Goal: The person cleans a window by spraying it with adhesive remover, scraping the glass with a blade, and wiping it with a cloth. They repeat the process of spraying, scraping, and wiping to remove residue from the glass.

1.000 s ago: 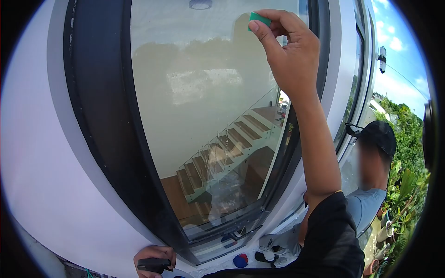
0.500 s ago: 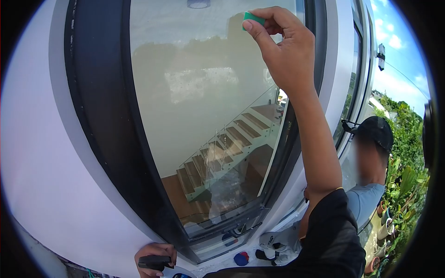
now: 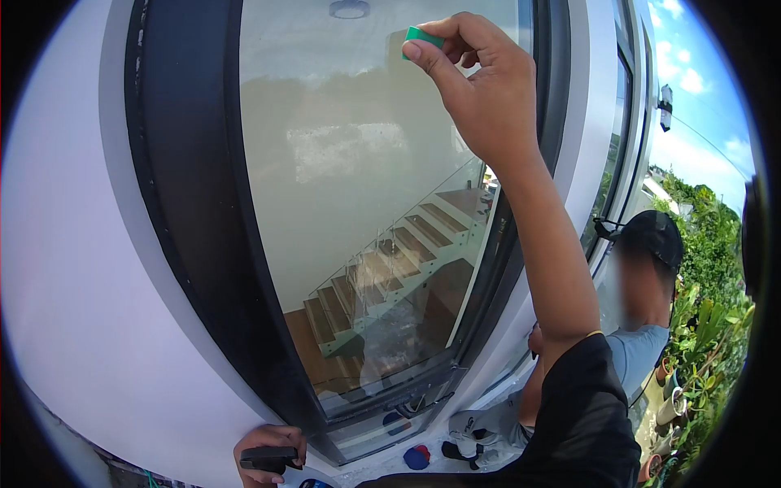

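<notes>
My right hand [image 3: 488,85] is raised against the upper part of the glass pane [image 3: 342,211], pinching a small green block [image 3: 421,41] between thumb and fingers. Whether the block is a sponge or a scraper I cannot make out. Low on the left, beside the pale wall, my left hand [image 3: 272,443] is wrapped round the black head of what looks like a spray bottle [image 3: 268,459]. The bottle's body is mostly out of frame. A dark frame [image 3: 199,203] borders the glass, and a staircase shows through it.
Another person in a black cap [image 3: 651,240] is close on the right. Below the window lie a red and blue round item [image 3: 417,457] and dark and white items [image 3: 468,447]. Potted plants [image 3: 674,405] line the far right.
My right hand with the green block has shifted slightly left in view, while the window has shifted a little right. My left hand keeps its grip.
</notes>
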The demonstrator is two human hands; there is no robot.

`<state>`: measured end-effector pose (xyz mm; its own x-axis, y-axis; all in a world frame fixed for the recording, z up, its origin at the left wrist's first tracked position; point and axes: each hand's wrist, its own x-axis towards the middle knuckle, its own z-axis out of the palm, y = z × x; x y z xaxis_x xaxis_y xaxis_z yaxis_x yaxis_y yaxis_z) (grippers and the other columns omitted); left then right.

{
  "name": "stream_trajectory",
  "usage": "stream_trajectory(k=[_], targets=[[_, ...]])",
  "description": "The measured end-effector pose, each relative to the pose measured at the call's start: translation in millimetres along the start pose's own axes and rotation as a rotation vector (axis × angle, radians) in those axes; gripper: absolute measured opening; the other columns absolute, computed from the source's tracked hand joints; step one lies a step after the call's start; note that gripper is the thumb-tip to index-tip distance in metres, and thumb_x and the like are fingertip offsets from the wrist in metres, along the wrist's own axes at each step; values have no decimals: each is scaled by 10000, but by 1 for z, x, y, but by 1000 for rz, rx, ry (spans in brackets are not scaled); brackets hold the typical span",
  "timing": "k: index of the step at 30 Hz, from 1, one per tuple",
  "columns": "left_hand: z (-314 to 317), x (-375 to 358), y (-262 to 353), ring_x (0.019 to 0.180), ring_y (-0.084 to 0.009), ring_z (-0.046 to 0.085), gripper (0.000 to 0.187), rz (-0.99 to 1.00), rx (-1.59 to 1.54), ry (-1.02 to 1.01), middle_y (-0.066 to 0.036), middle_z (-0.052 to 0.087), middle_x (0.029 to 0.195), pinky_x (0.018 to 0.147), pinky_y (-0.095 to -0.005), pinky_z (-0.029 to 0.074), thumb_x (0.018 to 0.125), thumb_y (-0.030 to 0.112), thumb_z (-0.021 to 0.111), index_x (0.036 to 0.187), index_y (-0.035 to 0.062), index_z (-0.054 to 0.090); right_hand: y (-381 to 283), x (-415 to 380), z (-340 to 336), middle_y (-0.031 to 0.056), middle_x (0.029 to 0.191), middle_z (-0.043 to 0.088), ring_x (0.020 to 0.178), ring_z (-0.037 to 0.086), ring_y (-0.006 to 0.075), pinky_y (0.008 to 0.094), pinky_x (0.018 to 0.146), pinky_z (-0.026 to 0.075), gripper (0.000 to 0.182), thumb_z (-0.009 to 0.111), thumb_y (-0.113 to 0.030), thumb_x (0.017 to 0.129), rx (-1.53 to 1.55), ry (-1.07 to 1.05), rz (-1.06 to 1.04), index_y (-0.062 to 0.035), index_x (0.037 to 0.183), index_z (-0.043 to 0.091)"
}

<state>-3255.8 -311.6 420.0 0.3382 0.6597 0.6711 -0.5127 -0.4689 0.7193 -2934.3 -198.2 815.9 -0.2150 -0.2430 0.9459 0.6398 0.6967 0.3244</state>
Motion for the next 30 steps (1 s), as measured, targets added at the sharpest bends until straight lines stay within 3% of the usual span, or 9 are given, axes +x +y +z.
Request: stream_trajectory(k=[3, 7, 10, 13, 16, 20, 23, 28, 30], targets=[[-5, -7, -4, 588, -259, 545, 522, -10, 3, 14, -152, 576, 671, 508, -351, 421, 677, 421, 802, 743, -50, 587, 20, 9, -5, 66, 721, 633, 648, 577, 159, 292, 650, 474, 228, 793, -217, 820, -73, 49, 184, -24, 875, 686], [-10, -15, -13, 590, -258, 545, 508, 30, -22, 37, -148, 576, 677, 509, -348, 427, 679, 396, 807, 811, -51, 605, 3, 2, 9, 58, 728, 652, 674, 564, 168, 301, 661, 471, 273, 803, -285, 808, -49, 10, -8, -45, 871, 689], [6, -4, 4, 590, -253, 543, 504, -19, -76, 59, -144, 575, 679, 509, -345, 427, 688, 387, 809, 836, -49, 605, 16, 19, 7, 46, 719, 645, 688, 575, 192, 347, 677, 460, 261, 799, -290, 811, -19, 125, 145, -65, 834, 669], [9, 3, 6, 592, -249, 541, 499, 22, -81, 42, -142, 572, 680, 507, -345, 425, 702, 381, 807, 898, -42, 632, -13, 20, 13, 156, 744, 645, 719, 618, 240, 357, 699, 489, 242, 731, -201, 842, -102, -33, 205, 14, 832, 621], [1, 4, 0, 598, -248, 545, 533, 18, -66, -36, -141, 577, 687, 508, -350, 426, 717, 386, 802, 1050, -7, 665, 4, 38, 11, 111, 680, 582, 691, 553, 198, 334, 674, 452, 318, 759, -255, 837, -157, 99, 364, -1, 787, 574], [-27, 1, -22, 603, -239, 556, 600, 144, 41, -208, -149, 593, 698, 529, -363, 437, 751, 429, 785, 1190, 38, 661, -17, 16, 22, 127, 716, 604, 711, 573, 225, 359, 688, 457, 290, 755, -234, 829, -92, -71, 158, 5, 815, 592], [-19, 10, 6, 759, -291, 621, 406, -207, -224, -254, -156, 583, 812, 672, -355, 464, 615, 185, 797, 909, -71, 682, 14, 43, 18, 132, 729, 606, 720, 583, 235, 371, 690, 456, 270, 756, -219, 824, -185, 116, 294, -5, 819, 591], [-24, 14, -3, 766, -277, 626, 424, -205, -185, -297, -162, 591, 813, 661, -344, 465, 602, 202, 802, 900, -74, 681, -14, 32, 38, 170, 731, 603, 711, 597, 305, 390, 686, 466, 274, 743, -207, 832, -103, -7, -7, 27, 825, 600], [-25, 11, -6, 767, -271, 624, 431, -213, -189, -289, -162, 592, 817, 659, -337, 465, 598, 211, 805, 902, -69, 685, 11, 51, 32, 161, 718, 603, 693, 596, 294, 390, 670, 465, 265, 745, -200, 831, -156, 123, 106, 19, 817, 597]])
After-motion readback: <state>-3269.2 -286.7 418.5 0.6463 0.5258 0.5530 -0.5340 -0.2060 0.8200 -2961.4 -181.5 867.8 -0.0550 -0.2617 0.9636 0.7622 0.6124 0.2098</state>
